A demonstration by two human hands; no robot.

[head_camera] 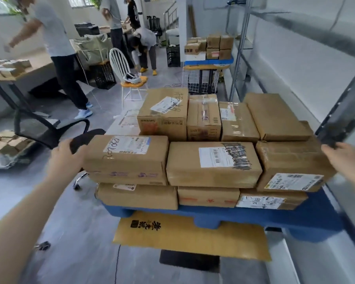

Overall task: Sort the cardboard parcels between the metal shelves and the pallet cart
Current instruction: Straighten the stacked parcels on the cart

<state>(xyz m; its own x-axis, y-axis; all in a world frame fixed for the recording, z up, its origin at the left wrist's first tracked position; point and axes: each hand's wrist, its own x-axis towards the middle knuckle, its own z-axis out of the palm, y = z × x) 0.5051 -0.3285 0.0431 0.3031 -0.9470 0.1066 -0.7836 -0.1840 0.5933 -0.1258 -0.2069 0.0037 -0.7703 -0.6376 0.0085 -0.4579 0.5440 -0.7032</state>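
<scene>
So the brown cardboard parcels (213, 162) are taped, with white shipping labels, one scribbled over in black marker, stacked two layers deep on a blue plastic pallet cart (244, 217). Left hand (65, 155) cups the left parcel's end, fingers wrapped round it; right hand (345, 158) reaches the right parcel, fingers' state I can't tell. Grey metal shelves (295, 48) stand alongside on the right.

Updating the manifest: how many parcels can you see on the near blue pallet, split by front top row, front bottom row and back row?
Front top row parcels: 3
Front bottom row parcels: 3
Back row parcels: 4
Total visible on the blue pallet: 10
</scene>
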